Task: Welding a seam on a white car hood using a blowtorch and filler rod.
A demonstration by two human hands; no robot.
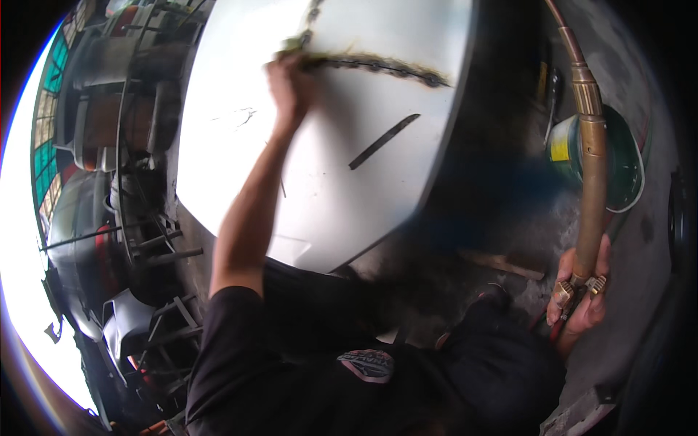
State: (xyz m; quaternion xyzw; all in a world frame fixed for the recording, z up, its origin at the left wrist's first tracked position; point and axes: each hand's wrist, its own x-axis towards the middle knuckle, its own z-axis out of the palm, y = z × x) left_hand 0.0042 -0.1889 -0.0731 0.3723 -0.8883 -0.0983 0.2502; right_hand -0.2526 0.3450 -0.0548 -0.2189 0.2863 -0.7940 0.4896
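Observation:
A large white metal panel lies in front of me, with a scorched line of weld spots across it and another running up from the line's left end. My left hand is at the corner where these lines meet; motion smears its fingers, so whether they grip anything is unclear. Low at the right, my right hand is closed around the valve end of a long brass gas torch, its tip pointing up and away. A thin dark metal strip rests on the panel.
A green bucket stands on the floor behind the torch, at the right. Racks with car bumpers and body parts line the left side. A wooden piece lies on the floor near my leg. Hoses run from the torch's valve end.

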